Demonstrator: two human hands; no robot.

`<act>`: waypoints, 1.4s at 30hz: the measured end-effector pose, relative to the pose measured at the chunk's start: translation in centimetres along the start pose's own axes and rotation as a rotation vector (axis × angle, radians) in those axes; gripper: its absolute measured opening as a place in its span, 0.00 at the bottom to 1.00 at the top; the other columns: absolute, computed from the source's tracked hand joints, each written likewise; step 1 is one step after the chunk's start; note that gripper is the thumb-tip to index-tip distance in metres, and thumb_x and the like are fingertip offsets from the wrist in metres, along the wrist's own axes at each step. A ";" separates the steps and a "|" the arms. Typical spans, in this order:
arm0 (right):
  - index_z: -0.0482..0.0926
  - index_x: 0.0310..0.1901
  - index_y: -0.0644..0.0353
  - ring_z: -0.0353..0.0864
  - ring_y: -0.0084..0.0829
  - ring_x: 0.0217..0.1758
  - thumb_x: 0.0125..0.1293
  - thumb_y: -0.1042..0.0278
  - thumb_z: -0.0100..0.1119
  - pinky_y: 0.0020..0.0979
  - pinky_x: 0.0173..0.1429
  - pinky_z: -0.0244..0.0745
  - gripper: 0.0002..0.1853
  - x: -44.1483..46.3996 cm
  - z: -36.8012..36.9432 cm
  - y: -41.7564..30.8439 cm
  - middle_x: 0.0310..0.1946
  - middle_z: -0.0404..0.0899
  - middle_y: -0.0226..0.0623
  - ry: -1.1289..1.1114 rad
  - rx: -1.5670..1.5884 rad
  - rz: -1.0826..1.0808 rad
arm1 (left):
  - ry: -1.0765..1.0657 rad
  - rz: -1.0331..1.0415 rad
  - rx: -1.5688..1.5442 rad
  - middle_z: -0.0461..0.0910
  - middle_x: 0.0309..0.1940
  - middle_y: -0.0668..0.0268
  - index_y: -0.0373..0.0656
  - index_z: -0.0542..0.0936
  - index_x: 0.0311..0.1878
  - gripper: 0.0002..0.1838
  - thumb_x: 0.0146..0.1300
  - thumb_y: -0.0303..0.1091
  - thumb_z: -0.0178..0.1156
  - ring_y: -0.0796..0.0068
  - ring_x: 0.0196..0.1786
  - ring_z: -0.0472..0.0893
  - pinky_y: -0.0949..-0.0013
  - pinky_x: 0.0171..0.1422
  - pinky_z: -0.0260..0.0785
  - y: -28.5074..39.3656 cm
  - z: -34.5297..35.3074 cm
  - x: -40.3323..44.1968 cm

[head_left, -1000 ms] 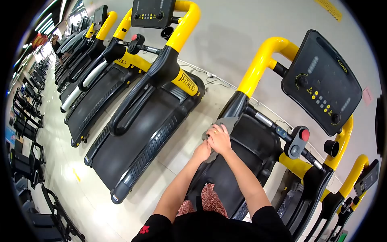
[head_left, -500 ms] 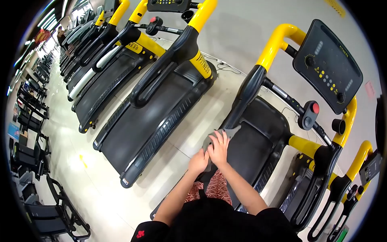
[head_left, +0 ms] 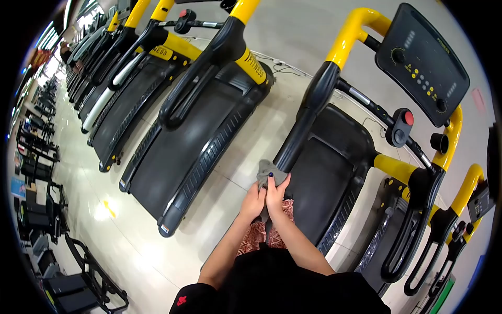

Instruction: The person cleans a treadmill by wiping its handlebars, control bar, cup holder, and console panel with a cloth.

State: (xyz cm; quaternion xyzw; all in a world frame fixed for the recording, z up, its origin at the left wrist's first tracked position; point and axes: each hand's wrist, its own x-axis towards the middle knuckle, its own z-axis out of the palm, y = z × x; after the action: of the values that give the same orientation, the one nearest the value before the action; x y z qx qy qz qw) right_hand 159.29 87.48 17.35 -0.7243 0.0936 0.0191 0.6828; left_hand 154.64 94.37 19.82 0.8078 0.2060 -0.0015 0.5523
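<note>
A grey cloth (head_left: 270,169) is wrapped over the near end of a treadmill's black handrail (head_left: 299,137). My left hand (head_left: 253,202) is closed on the cloth's left side, low on the rail. Beside it, touching, my right hand (head_left: 275,194) grips the cloth from the right, thumb on top and dark-painted nails showing. The part of the rail under the cloth and palms is hidden. Below the rail lies the treadmill's black belt (head_left: 319,175).
The treadmill's console (head_left: 424,65) and a red button on a black pod (head_left: 401,127) are at upper right, near a cup holder (head_left: 439,142). Another treadmill (head_left: 201,133) stands to the left, across pale floor tiles (head_left: 230,180). Cables (head_left: 290,69) run along the wall.
Both hands and the cloth have slid down the rail toward my body. The right hand's outstretched fingers have curled round the cloth. The view has shifted slightly.
</note>
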 end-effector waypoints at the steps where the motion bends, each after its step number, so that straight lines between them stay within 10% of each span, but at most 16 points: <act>1: 0.45 0.67 0.73 0.57 0.47 0.69 0.62 0.57 0.58 0.37 0.70 0.51 0.42 0.8 0.2 -0.2 0.64 0.55 0.61 0.028 0.117 0.141 | -0.009 0.012 0.010 0.73 0.51 0.39 0.32 0.66 0.58 0.26 0.66 0.44 0.43 0.42 0.55 0.72 0.53 0.59 0.63 0.4 0.1 0.9; 9: 0.46 0.67 0.72 0.63 0.43 0.63 0.62 0.53 0.58 0.33 0.67 0.57 0.43 8.9 -0.2 -0.9 0.60 0.60 0.58 0.048 0.151 0.049 | -0.059 -0.039 0.212 0.75 0.44 0.36 0.32 0.67 0.54 0.26 0.67 0.49 0.39 0.38 0.48 0.74 0.47 0.53 0.64 4.7 2.9 9.4; 17: 0.43 0.69 0.68 0.50 0.57 0.69 0.58 0.60 0.61 0.44 0.71 0.49 0.46 21.4 0.0 -5.9 0.68 0.44 0.62 0.202 -0.245 -0.335 | -0.100 0.002 0.231 0.74 0.47 0.37 0.33 0.69 0.53 0.26 0.68 0.47 0.35 0.40 0.52 0.73 0.49 0.56 0.64 8.8 6.1 21.6; 25: 0.44 0.69 0.68 0.56 0.60 0.59 0.57 0.60 0.60 0.49 0.66 0.53 0.45 22.5 0.3 -7.2 0.69 0.44 0.60 0.257 -0.451 -0.203 | -0.309 -0.124 0.024 0.67 0.62 0.46 0.33 0.67 0.62 0.33 0.70 0.53 0.32 0.52 0.67 0.64 0.64 0.70 0.53 11.7 6.0 22.9; 31: 0.43 0.67 0.76 0.46 0.53 0.72 0.53 0.56 0.64 0.40 0.73 0.43 0.51 21.9 -0.1 -6.1 0.67 0.47 0.64 0.249 -0.225 -0.201 | -0.248 -0.091 -0.081 0.70 0.57 0.42 0.34 0.70 0.59 0.31 0.69 0.52 0.35 0.53 0.63 0.68 0.64 0.67 0.56 8.9 5.8 20.9; 42: 0.60 0.59 0.70 0.75 0.46 0.54 0.57 0.55 0.62 0.36 0.58 0.68 0.36 8.5 0.7 -0.9 0.50 0.74 0.57 0.123 0.154 0.069 | -0.071 -0.011 0.257 0.75 0.43 0.35 0.38 0.68 0.54 0.28 0.66 0.54 0.41 0.35 0.51 0.72 0.49 0.56 0.64 3.7 1.5 7.6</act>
State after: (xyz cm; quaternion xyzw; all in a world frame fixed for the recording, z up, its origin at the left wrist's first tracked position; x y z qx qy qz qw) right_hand 167.85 87.29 16.91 -0.6659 0.1615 -0.0094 0.7283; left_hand 163.19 94.41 20.76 0.8701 0.1889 -0.0596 0.4513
